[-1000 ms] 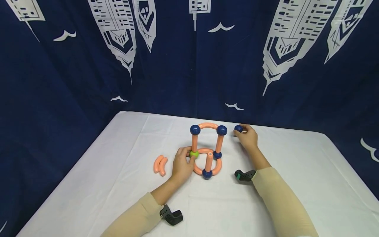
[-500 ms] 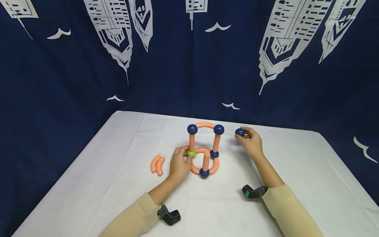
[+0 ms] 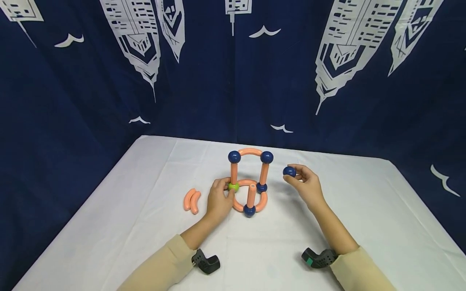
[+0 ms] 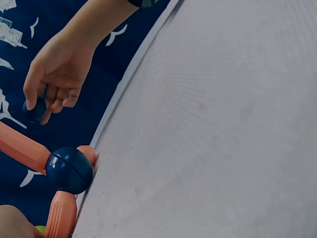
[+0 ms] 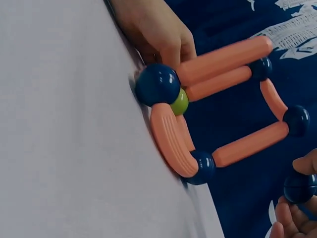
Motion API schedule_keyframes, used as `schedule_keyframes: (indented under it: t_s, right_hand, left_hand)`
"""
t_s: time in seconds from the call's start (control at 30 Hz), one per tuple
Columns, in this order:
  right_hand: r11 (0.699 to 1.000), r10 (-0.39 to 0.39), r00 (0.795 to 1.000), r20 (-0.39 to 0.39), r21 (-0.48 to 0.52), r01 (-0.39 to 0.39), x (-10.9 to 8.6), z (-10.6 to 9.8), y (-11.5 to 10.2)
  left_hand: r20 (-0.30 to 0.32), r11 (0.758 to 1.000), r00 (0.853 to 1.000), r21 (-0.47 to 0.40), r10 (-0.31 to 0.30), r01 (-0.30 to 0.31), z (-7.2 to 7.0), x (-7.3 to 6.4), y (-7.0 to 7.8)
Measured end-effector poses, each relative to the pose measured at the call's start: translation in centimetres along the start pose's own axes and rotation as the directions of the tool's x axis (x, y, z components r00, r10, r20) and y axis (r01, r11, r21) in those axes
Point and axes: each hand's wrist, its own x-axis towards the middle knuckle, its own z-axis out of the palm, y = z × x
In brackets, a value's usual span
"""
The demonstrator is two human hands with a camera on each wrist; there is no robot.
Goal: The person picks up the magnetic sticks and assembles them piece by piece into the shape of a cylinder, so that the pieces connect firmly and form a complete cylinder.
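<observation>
A frame of orange rods and balls stands mid-table. Its base ring joins a green ball [image 3: 233, 187] and dark blue balls with curved rods [image 3: 261, 202]. Two upright rods at the back carry blue balls [image 3: 267, 157] bridged by a curved rod [image 3: 250, 151]; a front upright rod [image 3: 251, 195] has a bare top. My left hand [image 3: 219, 201] pinches the green ball between thumb and fingers. To the right of the frame, my right hand [image 3: 307, 186] holds a loose blue ball [image 3: 289, 171] above the table, apart from the frame; the right wrist view shows this ball [image 5: 299, 187] too.
Two loose curved orange rods [image 3: 191, 201] lie side by side left of my left hand. The white-covered table [image 3: 255, 250] ends at a dark blue patterned curtain [image 3: 204, 93]. A black wrist device [image 3: 206, 262] sits by each sleeve.
My right hand has lifted the blue ball off the back of the table and brought it nearer to me. The left hand keeps its hold on the green ball.
</observation>
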Motion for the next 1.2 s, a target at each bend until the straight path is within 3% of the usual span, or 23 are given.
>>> schedule_keyframes:
  t_s: [0.2, 0.43, 0.97, 1.2]
  right_hand:
    - [0.994, -0.001, 0.999, 0.043, 0.108, -0.003, -1.3, 0.5, -0.3]
    - [0.990, -0.078, 0.991, 0.112, 0.126, 0.064, -2.6, 1.3, -1.7]
    - [0.935, -0.337, 0.923, 0.186, 0.178, 0.305, -3.3, 3.5, -4.6]
    - [0.918, -0.386, 0.900, 0.203, 0.179, 0.353, -3.1, 4.5, -5.1]
  left_hand:
    - [0.000, 1.000, 1.000, 0.001, -0.007, 0.007, 0.0, -0.1, 0.2]
    - [0.012, 1.000, 1.000, -0.005, -0.015, 0.015, 0.0, -0.3, 0.2]
    - [0.017, 1.000, 1.000, 0.004, -0.011, 0.011, -0.2, 0.1, 0.2]
    - [0.018, 1.000, 1.000, 0.006, -0.014, 0.014, -0.2, 0.0, 0.3]
